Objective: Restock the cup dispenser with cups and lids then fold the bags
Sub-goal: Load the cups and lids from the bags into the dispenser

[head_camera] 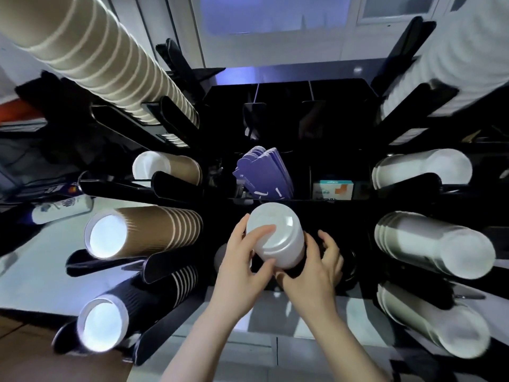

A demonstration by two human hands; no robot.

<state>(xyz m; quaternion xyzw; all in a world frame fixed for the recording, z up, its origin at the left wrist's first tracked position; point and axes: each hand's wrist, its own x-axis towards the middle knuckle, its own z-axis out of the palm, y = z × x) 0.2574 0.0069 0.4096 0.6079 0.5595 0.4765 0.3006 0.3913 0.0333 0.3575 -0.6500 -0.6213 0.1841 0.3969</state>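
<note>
A stack of white lids (278, 238) stands in the middle slot of the black cup dispenser (289, 92). My left hand (242, 268) grips the stack from the left, thumb and fingers curled over its top lid. My right hand (316, 271) curls round the stack's lower right side, fingers spread near a dark round opening. Brown cup stacks (154, 230) lie in the left holders, with a black striped stack (143, 307) below them. White cup stacks (429, 244) fill the right holders.
Purple cup sleeves (264, 172) stand in a compartment behind the lids, and a small white and orange box (334, 190) sits to their right. A long tan cup stack (91, 51) runs across the upper left. A pale counter (35, 271) shows at the left.
</note>
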